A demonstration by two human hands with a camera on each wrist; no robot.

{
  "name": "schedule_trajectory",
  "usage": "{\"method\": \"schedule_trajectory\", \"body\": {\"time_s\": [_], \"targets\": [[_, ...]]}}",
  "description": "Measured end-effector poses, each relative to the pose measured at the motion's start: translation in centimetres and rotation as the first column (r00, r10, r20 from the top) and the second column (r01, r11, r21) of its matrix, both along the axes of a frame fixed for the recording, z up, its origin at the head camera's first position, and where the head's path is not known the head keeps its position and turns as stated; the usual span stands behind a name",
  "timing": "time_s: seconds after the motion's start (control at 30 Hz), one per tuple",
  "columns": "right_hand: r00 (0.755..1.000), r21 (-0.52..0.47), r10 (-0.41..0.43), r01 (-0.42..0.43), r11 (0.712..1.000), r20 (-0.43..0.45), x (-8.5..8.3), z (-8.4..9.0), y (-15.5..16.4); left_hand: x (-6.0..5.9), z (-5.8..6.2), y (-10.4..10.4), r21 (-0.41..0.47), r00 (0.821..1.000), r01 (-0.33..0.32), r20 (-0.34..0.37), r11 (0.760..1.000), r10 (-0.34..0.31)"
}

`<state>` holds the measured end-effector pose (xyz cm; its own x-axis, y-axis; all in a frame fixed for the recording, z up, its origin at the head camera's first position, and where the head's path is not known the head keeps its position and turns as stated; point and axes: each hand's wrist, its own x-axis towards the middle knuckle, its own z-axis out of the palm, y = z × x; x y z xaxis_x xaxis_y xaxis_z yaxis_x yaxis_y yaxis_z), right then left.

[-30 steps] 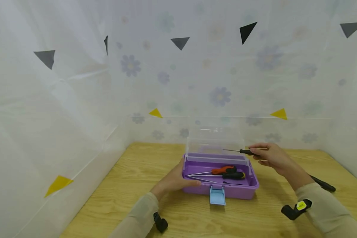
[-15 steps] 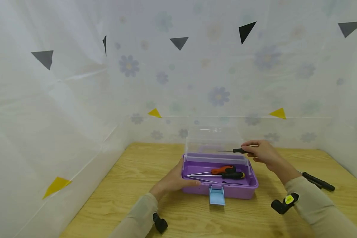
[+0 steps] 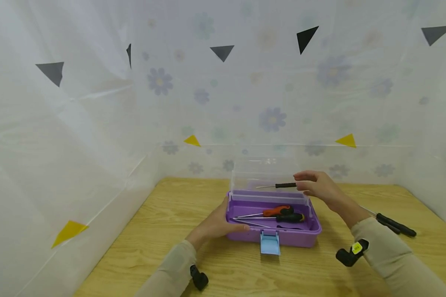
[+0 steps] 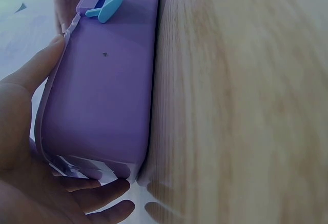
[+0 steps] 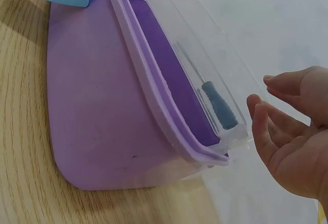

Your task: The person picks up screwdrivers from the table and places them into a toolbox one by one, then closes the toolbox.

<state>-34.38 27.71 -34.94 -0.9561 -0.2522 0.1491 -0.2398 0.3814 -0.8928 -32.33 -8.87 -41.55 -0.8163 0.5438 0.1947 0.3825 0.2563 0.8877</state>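
Note:
A purple toolbox (image 3: 282,238) stands open on the wooden table (image 3: 152,235), its clear lid (image 3: 265,173) upright at the back. My left hand (image 3: 223,222) grips the box's left end, thumb on the front wall (image 4: 102,90). My right hand (image 3: 304,184) hovers at the lid's right edge with loose, spread fingers (image 5: 261,116). A thin black-handled screwdriver (image 3: 278,185) lies level in the air over the box; the right wrist view shows this screwdriver (image 5: 220,108) a small gap away from the fingertips. Two thicker screwdrivers (image 3: 280,214) and a thin rod lie inside.
Two black-handled tools (image 3: 392,225) lie on the table to the right of the box. The blue latch (image 3: 269,244) hangs off the box's front. White flower-printed sheeting (image 3: 96,123) walls in the table on the left, back and right.
My right hand has carried the thin screwdriver leftward over the open box. More of its handle now shows beyond the fingertips, and the fingers have loosened. The left hand has stayed put.

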Motion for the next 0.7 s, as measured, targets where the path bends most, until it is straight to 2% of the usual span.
{"method": "schedule_trajectory", "body": {"time_s": [0.27,0.7], "targets": [[1.000,0.012,0.013,-0.013,1.000,0.003,0.3,-0.3,0.6,0.1,-0.1,0.0,-0.031,1.000,-0.005,-0.011,1.000,0.005],[0.998,-0.003,0.032,-0.032,0.999,0.046,0.1,-0.7,1.1,-0.1,-0.3,-0.1,-0.032,1.000,-0.001,-0.023,0.999,0.001]]}}
